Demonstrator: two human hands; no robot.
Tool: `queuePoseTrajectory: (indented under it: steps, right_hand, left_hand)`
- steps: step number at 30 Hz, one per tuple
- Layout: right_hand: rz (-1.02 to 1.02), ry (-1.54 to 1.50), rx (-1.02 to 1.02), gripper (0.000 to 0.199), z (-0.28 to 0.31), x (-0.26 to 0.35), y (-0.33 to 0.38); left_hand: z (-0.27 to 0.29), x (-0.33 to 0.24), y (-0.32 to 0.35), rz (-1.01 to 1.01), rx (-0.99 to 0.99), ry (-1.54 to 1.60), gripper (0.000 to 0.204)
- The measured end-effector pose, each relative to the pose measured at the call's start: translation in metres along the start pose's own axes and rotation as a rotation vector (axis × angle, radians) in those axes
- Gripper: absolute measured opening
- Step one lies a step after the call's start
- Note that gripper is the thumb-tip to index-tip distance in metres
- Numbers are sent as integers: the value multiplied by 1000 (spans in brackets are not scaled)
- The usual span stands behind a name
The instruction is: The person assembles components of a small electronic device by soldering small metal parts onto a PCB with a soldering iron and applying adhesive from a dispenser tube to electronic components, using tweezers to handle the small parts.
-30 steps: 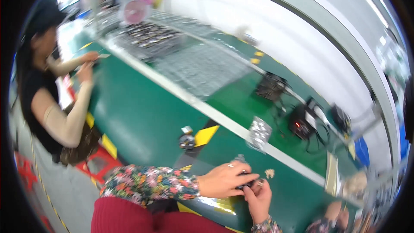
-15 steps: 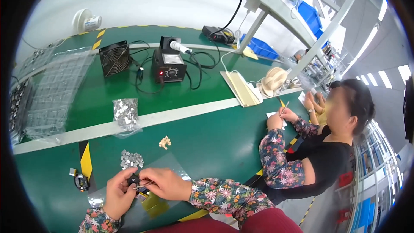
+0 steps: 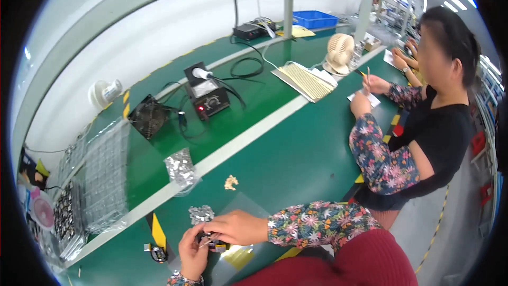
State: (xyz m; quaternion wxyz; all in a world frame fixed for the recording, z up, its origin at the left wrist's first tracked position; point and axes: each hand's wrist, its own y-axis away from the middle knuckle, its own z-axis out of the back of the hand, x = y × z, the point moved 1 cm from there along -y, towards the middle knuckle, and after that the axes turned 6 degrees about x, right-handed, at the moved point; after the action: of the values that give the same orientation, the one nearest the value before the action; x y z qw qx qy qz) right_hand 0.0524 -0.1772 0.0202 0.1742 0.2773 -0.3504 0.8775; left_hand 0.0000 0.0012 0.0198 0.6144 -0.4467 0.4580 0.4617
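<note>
Near the lower middle, my left hand holds a small black part with fingers closed on it. My right hand reaches over the same part, its fingers pinched on thin metal tweezers; their tips are hard to see. Beneath both hands lies a clear plastic sheet with a yellow translucent square. Just beyond my fingers is a pile of small silver metal pieces. Farther off sits a little heap of tan pieces. Another black part rests left of my left hand.
A bag of silver pieces lies across the white strip. Behind it stand a black fan and a black control box with cables. Clear trays are at left. To the right, a co-worker works beside a cream fan.
The view has turned, so the bench appears tilted and my hands sit farther right in it. My right hand now covers more of the black part. Both hands keep their grip.
</note>
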Motion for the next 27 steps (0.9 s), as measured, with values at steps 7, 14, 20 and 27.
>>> queuePoseTrajectory:
  steps: [7,14,20,27]
  right_hand:
    - [-13,20,58,42,1,9,-4]
    - [-103,28,69,39,-13,7,-9]
    - [-163,-85,65,36,-8,9,-9]
    - [-402,-204,102,29,9,18,-8]
  left_hand:
    - [14,17,5,11,-30,-50,24]
    - [20,18,4,108,-33,58,24]
    - [13,-1,2,280,11,182,26]
    - [5,-2,-5,300,72,504,25]
